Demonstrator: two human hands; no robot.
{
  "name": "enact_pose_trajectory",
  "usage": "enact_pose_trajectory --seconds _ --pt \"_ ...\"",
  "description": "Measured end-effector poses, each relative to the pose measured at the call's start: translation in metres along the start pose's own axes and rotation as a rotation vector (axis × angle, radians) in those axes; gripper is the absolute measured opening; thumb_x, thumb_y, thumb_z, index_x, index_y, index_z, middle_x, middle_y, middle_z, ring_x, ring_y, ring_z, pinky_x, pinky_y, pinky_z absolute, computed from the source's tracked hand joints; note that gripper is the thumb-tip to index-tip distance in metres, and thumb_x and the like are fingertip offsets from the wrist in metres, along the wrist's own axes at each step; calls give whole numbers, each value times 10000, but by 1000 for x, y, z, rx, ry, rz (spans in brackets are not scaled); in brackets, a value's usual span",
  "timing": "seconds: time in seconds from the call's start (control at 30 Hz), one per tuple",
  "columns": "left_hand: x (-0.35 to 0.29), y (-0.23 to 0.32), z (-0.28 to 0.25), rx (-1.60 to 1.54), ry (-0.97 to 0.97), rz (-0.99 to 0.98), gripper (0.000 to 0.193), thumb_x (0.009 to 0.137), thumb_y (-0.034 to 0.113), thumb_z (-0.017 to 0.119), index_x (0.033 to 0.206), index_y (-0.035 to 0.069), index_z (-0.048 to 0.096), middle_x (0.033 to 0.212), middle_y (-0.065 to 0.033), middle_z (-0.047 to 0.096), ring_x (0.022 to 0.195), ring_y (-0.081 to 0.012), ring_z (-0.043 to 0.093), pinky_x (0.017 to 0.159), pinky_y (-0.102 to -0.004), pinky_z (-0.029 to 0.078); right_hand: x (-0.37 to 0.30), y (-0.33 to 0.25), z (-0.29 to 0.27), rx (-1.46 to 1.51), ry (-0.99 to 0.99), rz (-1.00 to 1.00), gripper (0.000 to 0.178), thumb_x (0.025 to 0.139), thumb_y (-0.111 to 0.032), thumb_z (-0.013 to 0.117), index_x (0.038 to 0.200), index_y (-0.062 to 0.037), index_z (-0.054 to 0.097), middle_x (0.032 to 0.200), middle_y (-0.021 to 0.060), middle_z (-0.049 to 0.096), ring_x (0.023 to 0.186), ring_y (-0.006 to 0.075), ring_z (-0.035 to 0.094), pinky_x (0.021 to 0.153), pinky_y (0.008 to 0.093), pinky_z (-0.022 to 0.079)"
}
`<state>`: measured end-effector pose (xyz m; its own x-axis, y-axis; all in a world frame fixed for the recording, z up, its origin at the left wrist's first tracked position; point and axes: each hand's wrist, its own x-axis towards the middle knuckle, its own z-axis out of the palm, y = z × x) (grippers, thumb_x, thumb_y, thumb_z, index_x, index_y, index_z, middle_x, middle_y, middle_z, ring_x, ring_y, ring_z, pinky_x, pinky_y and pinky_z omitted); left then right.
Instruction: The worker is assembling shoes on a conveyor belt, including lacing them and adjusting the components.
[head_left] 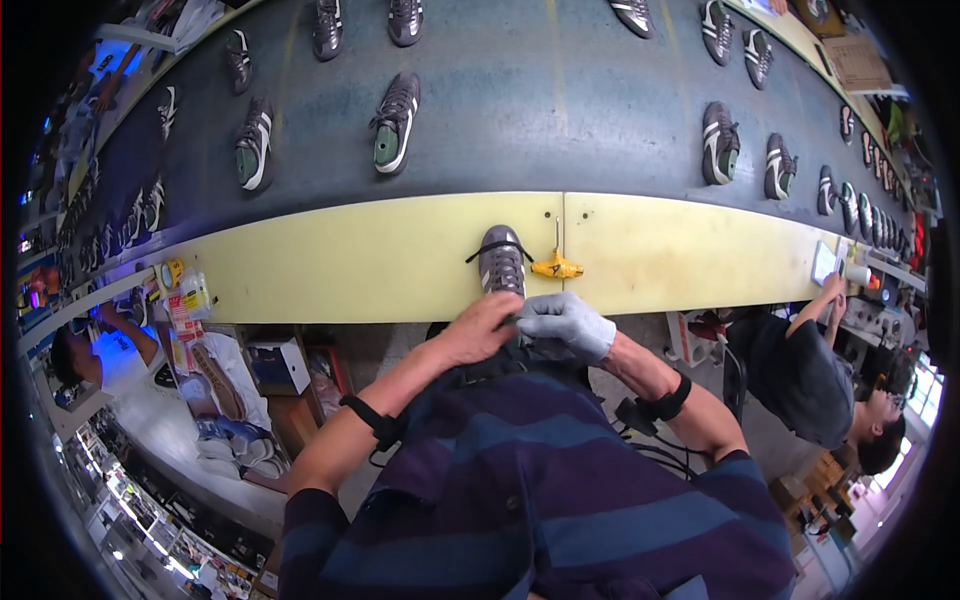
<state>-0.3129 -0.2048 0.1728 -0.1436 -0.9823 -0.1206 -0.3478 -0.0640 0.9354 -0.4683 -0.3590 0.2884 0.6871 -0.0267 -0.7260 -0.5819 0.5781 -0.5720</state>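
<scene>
A dark grey sneaker (500, 268) with pale side stripes lies on the yellow ledge, its toe pointing away from me. A loose black lace (499, 247) crosses over its toe. My bare left hand (484, 328) has its fingers closed at the sneaker's ankle end. Close beside it, my right hand (568, 325), in a grey-white glove, is closed with thumb and fingers pinched together. Whatever lies between those fingertips is too small to make out. Just right of the sneaker lies a yellow-handled tool (557, 268) with a thin metal shaft.
Beyond the yellow ledge (350, 255) runs a wide grey-green belt (560, 130) carrying several similar sneakers, among them one sneaker (397, 122) ahead. Another person (805, 365) works at the right, and one more (120, 350) at the left. A white box (278, 365) stands below the ledge.
</scene>
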Motion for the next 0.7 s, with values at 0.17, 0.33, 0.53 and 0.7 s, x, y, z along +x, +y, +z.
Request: enact_pose_trajectory --seconds 0.17,0.33,0.53,0.7 --pt "13 42 -19 -417 -28 -582 376 996 344 565 835 5 562 757 -97 577 740 -225 564 737 -353 445 23 12 -23 -284 309 -204 230 903 -230 677 948 -4 676 761 49 632 685 135 598 628 297 484" --pt "-4 64 -35 -678 138 -576 529 1075 463 377 701 90 400 701 1 423 693 -122 412 701 -275 380 55 58 -11 -591 213 -526 273 843 -104 708 1092 -20 633 1039 198 660 961 376 644 839 413 520" --pt "7 83 -35 -696 118 -675 580 1072 482 347 625 119 276 618 17 305 616 -120 288 594 -295 265 109 106 -7 -714 -34 -591 92 839 -80 628 894 -6 636 857 226 668 801 411 659 708 450 525" --pt "28 108 -58 -645 11 -692 571 1069 465 345 636 106 248 615 26 283 606 -118 259 584 -308 240 88 79 -9 -613 -6 -488 100 825 -94 597 822 -4 639 758 244 648 733 433 648 656 478 515"
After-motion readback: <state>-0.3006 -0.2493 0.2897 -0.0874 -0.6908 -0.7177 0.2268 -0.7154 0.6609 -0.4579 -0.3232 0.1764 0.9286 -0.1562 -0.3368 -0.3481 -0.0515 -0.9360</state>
